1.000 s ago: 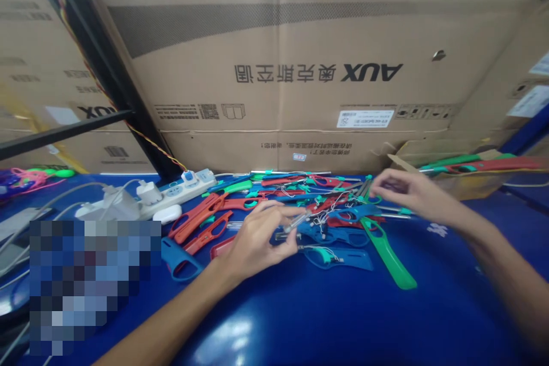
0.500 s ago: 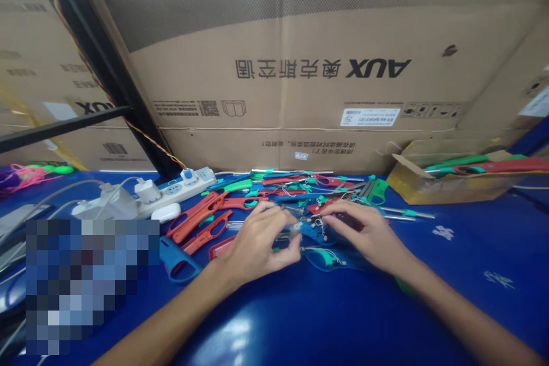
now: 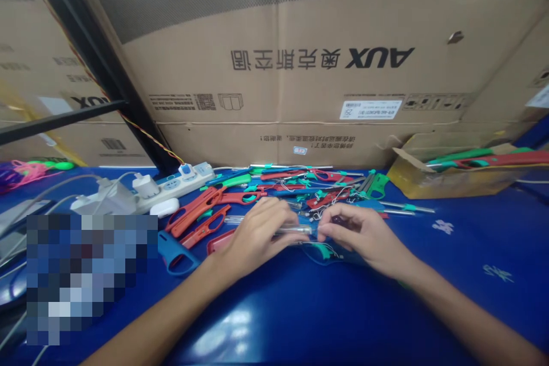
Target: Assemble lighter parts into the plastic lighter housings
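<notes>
My left hand (image 3: pixel 266 234) is closed round a clear plastic tube-like piece (image 3: pixel 295 230), whose right end sticks out past the fingers. Close to that end, my right hand (image 3: pixel 358 234) has its thumb and forefinger pinched together. A dark, reddish-purple rounded object (image 3: pixel 341 221) shows under the right hand's curled fingers; its kind is mostly hidden. Just below both hands, a blue handle shell (image 3: pixel 323 260) with a green part (image 3: pixel 325 251) and thin white wires lies on the blue table. White-wired small parts (image 3: pixel 315 214) lie just behind the fingertips.
Orange-red handle shells (image 3: pixel 197 211), a blue shell (image 3: pixel 178 254) and metal rods (image 3: pixel 401 209) lie around. A cardboard box (image 3: pixel 450 183) of lighter-like pieces stands right. A power strip (image 3: pixel 175 186) with chargers sits left. Large cartons (image 3: pixel 300 86) wall off the back.
The blue piece between my hands no longer shows there; a clear tube-like piece now sticks out of my left hand. My right fingers have closed into a pinch and moved slightly left.
</notes>
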`<action>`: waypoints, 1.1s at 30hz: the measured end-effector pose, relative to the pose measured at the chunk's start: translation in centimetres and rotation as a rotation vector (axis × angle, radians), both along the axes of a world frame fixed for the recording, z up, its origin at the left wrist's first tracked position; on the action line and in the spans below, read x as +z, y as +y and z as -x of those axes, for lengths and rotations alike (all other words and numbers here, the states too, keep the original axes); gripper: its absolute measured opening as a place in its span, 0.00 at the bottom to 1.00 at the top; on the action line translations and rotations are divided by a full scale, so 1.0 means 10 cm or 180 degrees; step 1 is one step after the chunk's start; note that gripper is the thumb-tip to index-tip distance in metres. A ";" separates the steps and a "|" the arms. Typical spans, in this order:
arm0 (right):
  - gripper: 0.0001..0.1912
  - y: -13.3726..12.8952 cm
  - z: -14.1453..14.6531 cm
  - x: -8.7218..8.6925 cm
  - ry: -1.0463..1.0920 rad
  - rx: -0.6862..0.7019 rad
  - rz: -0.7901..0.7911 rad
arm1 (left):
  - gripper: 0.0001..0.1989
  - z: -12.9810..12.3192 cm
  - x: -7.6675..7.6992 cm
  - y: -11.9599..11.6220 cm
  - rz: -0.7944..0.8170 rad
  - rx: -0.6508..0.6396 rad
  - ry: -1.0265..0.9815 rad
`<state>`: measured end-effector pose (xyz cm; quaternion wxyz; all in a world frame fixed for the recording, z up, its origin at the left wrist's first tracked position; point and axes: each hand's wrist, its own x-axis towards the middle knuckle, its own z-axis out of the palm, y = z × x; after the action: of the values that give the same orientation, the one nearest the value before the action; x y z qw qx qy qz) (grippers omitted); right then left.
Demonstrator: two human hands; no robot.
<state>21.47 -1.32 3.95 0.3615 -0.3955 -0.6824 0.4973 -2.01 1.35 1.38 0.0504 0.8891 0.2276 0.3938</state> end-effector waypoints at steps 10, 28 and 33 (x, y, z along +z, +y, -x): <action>0.15 0.00 0.02 -0.06 0.0153 0.0053 0.0284 | 0.12 -0.04 0.03 -0.08 -0.0067 0.0057 0.0314; 0.16 -0.05 0.00 0.00 -0.0173 0.0358 0.0260 | 0.13 -0.04 0.09 -0.10 0.0074 -0.0096 0.0522; 0.14 -0.04 -0.01 0.03 -0.0354 0.0314 -0.0095 | 0.13 -0.05 0.10 -0.09 0.0101 -0.0145 0.0424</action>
<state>21.61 -1.74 4.29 0.3039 -0.3830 -0.7274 0.4816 -1.47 0.43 2.35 0.0581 0.9174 0.2164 0.3289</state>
